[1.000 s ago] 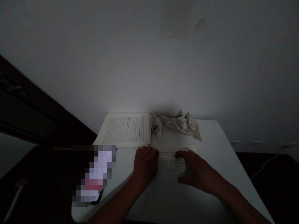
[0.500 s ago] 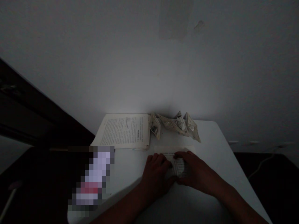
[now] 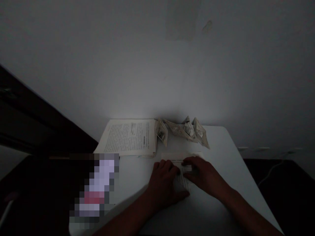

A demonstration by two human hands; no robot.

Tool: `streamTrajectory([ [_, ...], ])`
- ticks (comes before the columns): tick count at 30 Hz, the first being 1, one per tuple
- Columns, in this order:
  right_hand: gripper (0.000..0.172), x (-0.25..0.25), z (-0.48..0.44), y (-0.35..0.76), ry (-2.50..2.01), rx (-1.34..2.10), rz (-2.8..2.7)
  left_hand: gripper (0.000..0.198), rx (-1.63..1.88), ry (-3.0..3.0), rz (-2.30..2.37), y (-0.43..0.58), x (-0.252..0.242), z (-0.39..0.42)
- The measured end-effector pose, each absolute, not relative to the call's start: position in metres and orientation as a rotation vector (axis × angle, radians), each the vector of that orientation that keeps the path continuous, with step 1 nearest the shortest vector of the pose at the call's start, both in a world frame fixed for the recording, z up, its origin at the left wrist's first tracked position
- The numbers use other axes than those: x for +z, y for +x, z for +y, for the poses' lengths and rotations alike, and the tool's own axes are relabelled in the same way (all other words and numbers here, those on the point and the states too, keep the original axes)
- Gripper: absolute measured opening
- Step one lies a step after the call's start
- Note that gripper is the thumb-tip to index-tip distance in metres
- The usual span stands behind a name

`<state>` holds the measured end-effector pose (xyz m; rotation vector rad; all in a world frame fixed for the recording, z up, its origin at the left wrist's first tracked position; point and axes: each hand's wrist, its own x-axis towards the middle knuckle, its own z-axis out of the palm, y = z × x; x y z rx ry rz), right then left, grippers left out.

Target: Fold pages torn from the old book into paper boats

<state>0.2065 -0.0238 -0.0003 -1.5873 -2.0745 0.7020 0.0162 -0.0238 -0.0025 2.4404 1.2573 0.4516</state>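
A printed sheet of paper [image 3: 184, 177] lies partly folded on the white table [image 3: 221, 157] in dim light. My left hand [image 3: 164, 183] rests on its left part with fingers bent and pressed down. My right hand [image 3: 203, 175] lies on its right part, fingertips pinching the paper near the fold. Both hands meet over the sheet, which they mostly hide.
A stack of printed pages [image 3: 130, 137] lies at the table's far left. Several folded paper boats [image 3: 189, 129] stand along the far edge against the wall. A blurred, pixelated patch [image 3: 97, 188] covers the left side. Dark floor surrounds the table.
My left hand has moved right from the sheet's left corner onto its middle, folding paper over. My right hand shifted slightly left, and the two hands now touch over the sheet.
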Motion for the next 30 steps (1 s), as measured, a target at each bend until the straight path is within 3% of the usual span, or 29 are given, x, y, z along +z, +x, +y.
streamTrajectory([
  [6, 0.056, 0.005, -0.033, 0.211, -1.584, 0.715, -2.161, 0.019, 0.448, 2.434, 1.264, 0.013, -0.002, -0.019],
  [9, 0.068, 0.008, -0.035, 0.213, -1.575, 0.719, -2.217, 0.024, 0.446, 2.440, 1.275, 0.013, -0.004, -0.018],
  [14, 0.081, 0.009, -0.034, 0.217, -1.545, 0.780, -2.226, 0.059, 0.444, 2.461, 1.272, 0.014, -0.006, -0.017],
  [17, 0.084, 0.005, -0.032, 0.220, -1.505, 0.806, -2.231, 0.070, 0.432, 2.483, 1.271, 0.015, -0.007, -0.018],
  [30, 0.087, 0.003, -0.033, 0.219, -1.546, 0.800, -2.211, 0.044, 0.480, 2.335, 1.348, 0.011, -0.004, -0.014],
])
